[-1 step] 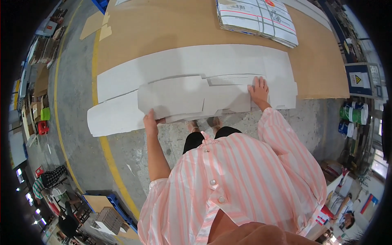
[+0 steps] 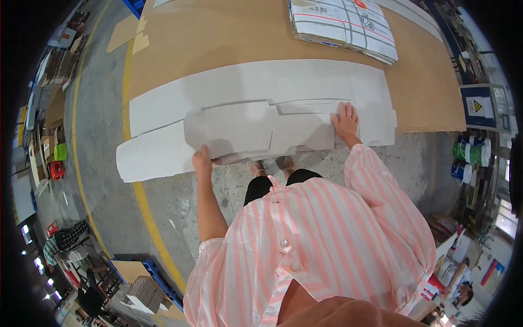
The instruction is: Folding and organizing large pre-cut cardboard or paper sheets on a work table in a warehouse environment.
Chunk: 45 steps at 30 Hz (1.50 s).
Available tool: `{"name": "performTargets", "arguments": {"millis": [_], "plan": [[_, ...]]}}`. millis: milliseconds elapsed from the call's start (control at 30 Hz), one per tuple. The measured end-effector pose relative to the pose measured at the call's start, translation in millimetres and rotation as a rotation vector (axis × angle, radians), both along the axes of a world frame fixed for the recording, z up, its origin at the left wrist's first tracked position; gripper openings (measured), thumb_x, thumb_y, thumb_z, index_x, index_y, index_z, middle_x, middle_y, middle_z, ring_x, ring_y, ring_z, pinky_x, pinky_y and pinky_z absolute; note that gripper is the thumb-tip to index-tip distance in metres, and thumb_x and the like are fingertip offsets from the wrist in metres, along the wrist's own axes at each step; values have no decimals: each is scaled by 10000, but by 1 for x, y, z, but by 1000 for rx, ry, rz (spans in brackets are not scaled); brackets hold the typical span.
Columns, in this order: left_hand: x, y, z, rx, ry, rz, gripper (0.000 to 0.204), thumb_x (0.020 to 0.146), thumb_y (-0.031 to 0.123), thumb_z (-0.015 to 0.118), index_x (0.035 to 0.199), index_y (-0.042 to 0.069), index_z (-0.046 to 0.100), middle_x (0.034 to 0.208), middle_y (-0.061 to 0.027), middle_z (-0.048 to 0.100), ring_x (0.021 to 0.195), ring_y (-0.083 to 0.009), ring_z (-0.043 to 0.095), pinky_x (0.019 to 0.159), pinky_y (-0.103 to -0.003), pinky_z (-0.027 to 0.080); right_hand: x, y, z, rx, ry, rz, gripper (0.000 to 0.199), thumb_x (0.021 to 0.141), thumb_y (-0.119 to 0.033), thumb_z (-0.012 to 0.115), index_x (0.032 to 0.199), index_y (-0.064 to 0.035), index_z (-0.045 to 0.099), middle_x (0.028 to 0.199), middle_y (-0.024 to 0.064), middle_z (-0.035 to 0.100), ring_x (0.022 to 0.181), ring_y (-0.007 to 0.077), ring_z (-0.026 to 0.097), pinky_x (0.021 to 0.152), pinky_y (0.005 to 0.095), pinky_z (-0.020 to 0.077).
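Note:
A die-cut cardboard blank, pale grey with notched edges and a slit, lies across the near side of the work surface. Its near left corner is pinched in my left hand, thumb on top and fingers partly hidden underneath. Toward its right end, my right hand rests flat with fingers spread. Beneath the blank are larger white cardboard sheets, one jutting out to the left past the brown board. Their near edges overhang the floor, and how many layers lie below cannot be seen.
Large brown cardboard covers the work surface. A strapped bundle of flat white printed packaging sits at its far right. Yellow lines run along the grey floor. Left stand cluttered shelves; a blue-edged pallet is lower left. Other people sit farther off.
My left hand has shifted very slightly to the right, along with the blank's left end. My right hand stays where it was.

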State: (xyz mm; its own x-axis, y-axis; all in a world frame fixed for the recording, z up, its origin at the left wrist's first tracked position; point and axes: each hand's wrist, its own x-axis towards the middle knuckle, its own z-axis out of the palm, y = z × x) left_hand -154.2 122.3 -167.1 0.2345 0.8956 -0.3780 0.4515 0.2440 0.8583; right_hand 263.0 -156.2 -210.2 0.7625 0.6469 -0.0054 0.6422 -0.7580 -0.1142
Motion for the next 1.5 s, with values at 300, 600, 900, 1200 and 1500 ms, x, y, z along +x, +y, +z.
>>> {"name": "performTargets", "arguments": {"millis": [300,600,900,1200,1500], "plan": [[8,-1,7,-116,-475,372,410,879,325,499,760,-57,586,564,-206,548,563,-243,603,550,-388,466,2,-5,1,19,-7,1,648,822,-479,466,1352,-149,294,1413,141,237,1299,352,182,1008,541,191],[12,5,-16,732,569,-109,349,871,308,512,805,-30,571,548,-238,513,513,-278,567,505,-420,427,4,-8,3,34,11,-20,649,822,-475,472,1351,-142,297,1411,146,241,1301,357,180,1009,550,183],[6,12,-1,553,510,-113,442,879,334,475,702,-57,576,636,-278,551,611,-397,562,538,-440,431,2,-6,6,47,18,-2,646,822,-469,476,1349,-141,299,1401,148,253,1295,355,189,1007,551,182],[5,16,-8,340,59,110,359,877,258,479,676,-12,605,659,-227,585,608,-353,569,526,-410,422,-1,2,-3,21,-58,6,651,807,-458,499,1341,-132,319,1386,147,285,1285,349,227,1015,525,208],[-6,32,-11,-68,-409,413,258,819,255,583,794,-2,586,711,-27,569,631,-143,490,564,-343,396,15,-14,-14,-15,-79,82,630,853,-497,443,1361,-150,307,1420,121,252,1308,312,208,1046,465,182]]}}
